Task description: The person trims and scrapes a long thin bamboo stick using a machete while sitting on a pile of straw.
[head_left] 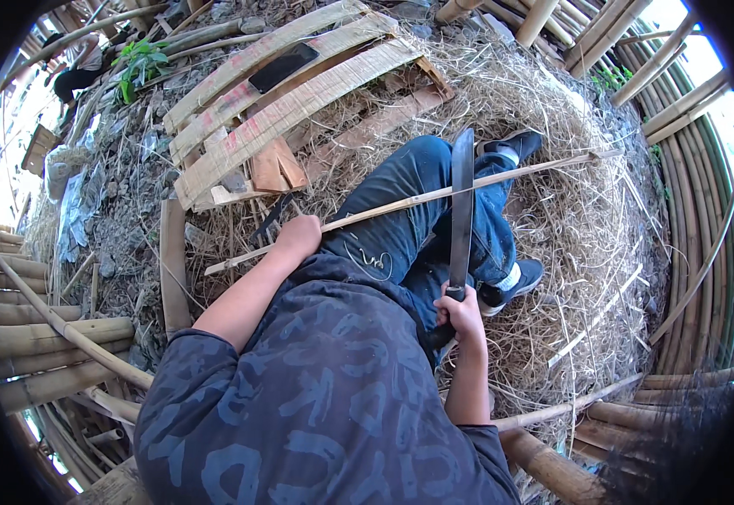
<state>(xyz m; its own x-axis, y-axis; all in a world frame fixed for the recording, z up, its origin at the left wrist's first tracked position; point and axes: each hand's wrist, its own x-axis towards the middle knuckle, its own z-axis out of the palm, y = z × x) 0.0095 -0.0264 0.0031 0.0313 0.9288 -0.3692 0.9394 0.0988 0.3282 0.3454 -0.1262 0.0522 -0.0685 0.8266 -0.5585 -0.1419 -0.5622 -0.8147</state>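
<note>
My left hand is closed around a long, thin bamboo strip, toward its left end. The strip slants across my lap, over my jeans, with its far end out to the right above the shavings. In my right hand is the handle of a machete, held with the blade pointing away from me. The broad dark blade crosses over the strip near my knees; I cannot tell whether the two touch.
A wooden pallet lies ahead to the left, with a flat black rectangular object on it. Pale bamboo shavings cover the ground around my shoes. Bamboo poles are stacked at right, more poles at left. A person is far left.
</note>
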